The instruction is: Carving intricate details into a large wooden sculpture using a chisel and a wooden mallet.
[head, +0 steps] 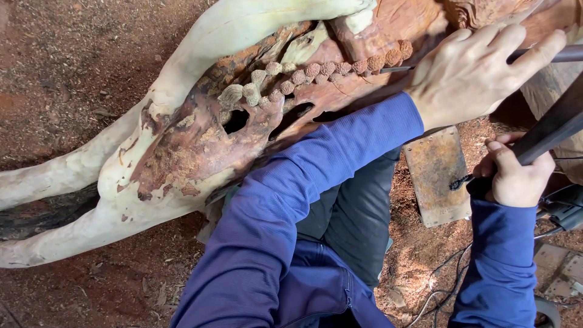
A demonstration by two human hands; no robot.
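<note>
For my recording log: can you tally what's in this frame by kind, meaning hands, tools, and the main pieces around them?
Hands: 2 (left hand, right hand)
Slim chisel-like tools: 1 (chisel under the left hand's fingers)
Dark handles gripped: 1 (dark handle in the right hand)
Carved wood pieces: 1 (wood carving)
Rusty flat plates: 1 (metal plate)
Total: 6

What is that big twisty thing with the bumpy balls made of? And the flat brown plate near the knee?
The big twisty carving looks like raw wood: pale, smooth outer parts, reddish rough core, sawdust around it. The bumpy balls seem carved from the same reddish wood. The flat plate looks like rusty metal, brown and dull, though dust-coated wood is possible.
</note>
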